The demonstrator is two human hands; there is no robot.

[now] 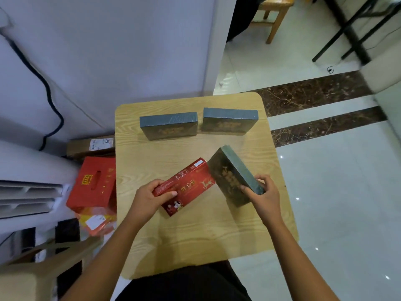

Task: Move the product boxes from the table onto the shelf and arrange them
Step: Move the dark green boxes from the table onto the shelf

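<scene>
While gripped: red box (187,185), green box (230,177).

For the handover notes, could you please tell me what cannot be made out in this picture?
Head view only.
1. No shelf recognisable in frame.
2. Gold print on far-left box and far-right box: blurred, unreadable.
3. Near end of red box: covered by left hand.
4. Near corner of tilted box: covered by right hand.
5. Near edge of table: hidden by dark clothing.

Left hand (152,198) and right hand (263,196) both forward, side by side, fingers of each curled in a grip.
</scene>
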